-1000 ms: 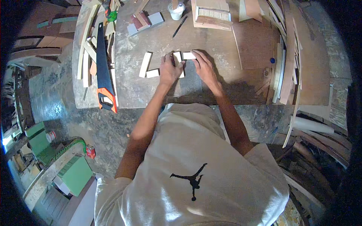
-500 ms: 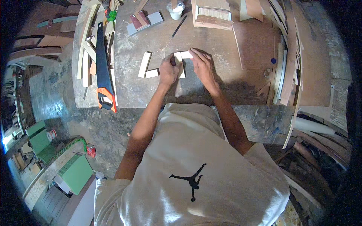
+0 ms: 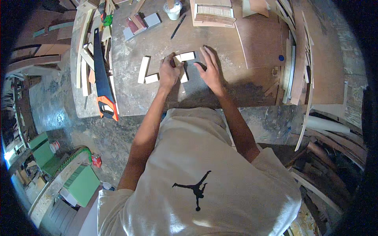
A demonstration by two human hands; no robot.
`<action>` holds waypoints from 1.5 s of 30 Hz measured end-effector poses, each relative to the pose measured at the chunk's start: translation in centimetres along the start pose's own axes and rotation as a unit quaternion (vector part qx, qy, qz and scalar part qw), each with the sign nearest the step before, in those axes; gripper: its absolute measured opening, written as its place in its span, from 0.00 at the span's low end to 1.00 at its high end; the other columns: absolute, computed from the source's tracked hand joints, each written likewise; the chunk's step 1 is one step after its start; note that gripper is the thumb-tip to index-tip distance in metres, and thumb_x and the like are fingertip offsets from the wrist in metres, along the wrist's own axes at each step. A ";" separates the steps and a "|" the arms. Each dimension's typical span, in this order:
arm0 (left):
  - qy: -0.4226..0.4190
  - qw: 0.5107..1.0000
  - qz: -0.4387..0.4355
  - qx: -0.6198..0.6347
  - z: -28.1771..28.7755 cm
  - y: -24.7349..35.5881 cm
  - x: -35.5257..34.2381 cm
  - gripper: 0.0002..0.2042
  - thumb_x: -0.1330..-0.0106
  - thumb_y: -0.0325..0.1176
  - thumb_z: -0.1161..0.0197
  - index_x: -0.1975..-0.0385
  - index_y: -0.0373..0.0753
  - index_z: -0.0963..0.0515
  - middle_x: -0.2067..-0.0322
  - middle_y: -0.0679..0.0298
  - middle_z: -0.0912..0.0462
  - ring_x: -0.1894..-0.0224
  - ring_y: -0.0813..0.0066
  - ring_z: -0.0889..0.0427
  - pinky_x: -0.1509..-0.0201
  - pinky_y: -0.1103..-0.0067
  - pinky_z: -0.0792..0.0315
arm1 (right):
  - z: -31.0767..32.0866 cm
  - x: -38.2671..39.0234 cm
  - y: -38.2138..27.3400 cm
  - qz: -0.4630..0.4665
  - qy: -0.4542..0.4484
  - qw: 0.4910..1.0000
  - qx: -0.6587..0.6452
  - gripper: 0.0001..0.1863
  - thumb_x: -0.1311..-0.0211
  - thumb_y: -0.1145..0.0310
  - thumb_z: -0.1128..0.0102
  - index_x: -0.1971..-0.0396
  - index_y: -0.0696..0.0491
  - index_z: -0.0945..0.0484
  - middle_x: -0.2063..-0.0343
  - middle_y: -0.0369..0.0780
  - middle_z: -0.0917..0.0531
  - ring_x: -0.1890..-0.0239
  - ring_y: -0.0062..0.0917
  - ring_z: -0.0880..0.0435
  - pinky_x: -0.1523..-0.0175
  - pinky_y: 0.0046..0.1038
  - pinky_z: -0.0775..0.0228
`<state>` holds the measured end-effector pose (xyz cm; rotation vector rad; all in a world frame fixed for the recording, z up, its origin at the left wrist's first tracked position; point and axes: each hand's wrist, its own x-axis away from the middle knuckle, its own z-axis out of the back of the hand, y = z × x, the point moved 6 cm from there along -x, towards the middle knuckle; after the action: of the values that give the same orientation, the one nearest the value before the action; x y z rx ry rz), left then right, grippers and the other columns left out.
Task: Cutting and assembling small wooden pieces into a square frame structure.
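Near the table's front edge, my left hand (image 3: pixel 169 73) is closed on a pale wood strip (image 3: pixel 184 75), its fingers covering the strip's left side. A short wood block (image 3: pixel 188 56) lies at the strip's far end, pointing right; whether the two are joined I cannot tell. My right hand (image 3: pixel 210 70) is open just right of the block, apart from it, thumb and fingers spread and holding nothing. To the left of my left hand, a longer strip (image 3: pixel 144 70) and a short block (image 3: pixel 152 78) lie in an L shape.
A handsaw (image 3: pixel 103 74) with an orange handle lies at the left beside stacked wood strips (image 3: pixel 84 67). Farther back are sanding blocks (image 3: pixel 152 19), a black pen (image 3: pixel 178 26), a white tub (image 3: pixel 173 11) and a wooden piece (image 3: pixel 214 13). Long boards (image 3: pixel 293 74) line the right side.
My right hand has let go of the short block and moved slightly right, its fingers opening. My left hand stays on the strip. The whole view has shifted a little.
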<state>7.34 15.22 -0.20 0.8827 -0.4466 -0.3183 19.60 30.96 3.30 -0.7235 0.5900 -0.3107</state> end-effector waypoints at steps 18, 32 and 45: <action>0.021 0.994 -0.074 0.081 0.4 0.0 0.8 0.28 0.40 0.36 0.23 0.41 0.33 0.23 0.56 0.48 0.16 0.55 0.62 0.14 0.51 0.71 0.21 | -1.8 0.4 -2.2 0.069 -0.095 0.990 0.077 0.30 0.41 0.69 0.30 0.37 0.54 0.25 0.35 0.47 0.27 0.32 0.41 0.30 0.28 0.44 0.39; 0.035 0.998 -0.025 0.036 -0.1 -0.9 1.0 0.30 0.42 0.38 0.23 0.41 0.33 0.22 0.52 0.43 0.20 0.52 0.46 0.16 0.46 0.63 0.22 | -2.8 -0.8 -0.8 0.103 -0.067 0.991 0.058 0.19 0.38 0.75 0.36 0.45 0.54 0.18 0.46 0.41 0.16 0.44 0.38 0.18 0.38 0.39 0.26; -0.009 0.998 -0.032 0.053 0.8 0.0 0.2 0.24 0.41 0.34 0.23 0.47 0.29 0.19 0.61 0.53 0.11 0.60 0.67 0.12 0.51 0.73 0.21 | -2.1 -1.7 -0.6 0.114 -0.097 0.988 0.046 0.22 0.40 0.80 0.37 0.44 0.53 0.18 0.46 0.44 0.15 0.44 0.41 0.17 0.37 0.40 0.26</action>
<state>7.07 14.59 0.34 1.0001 -0.4557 -0.3628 16.89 30.21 3.11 -0.5830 0.4648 -0.0533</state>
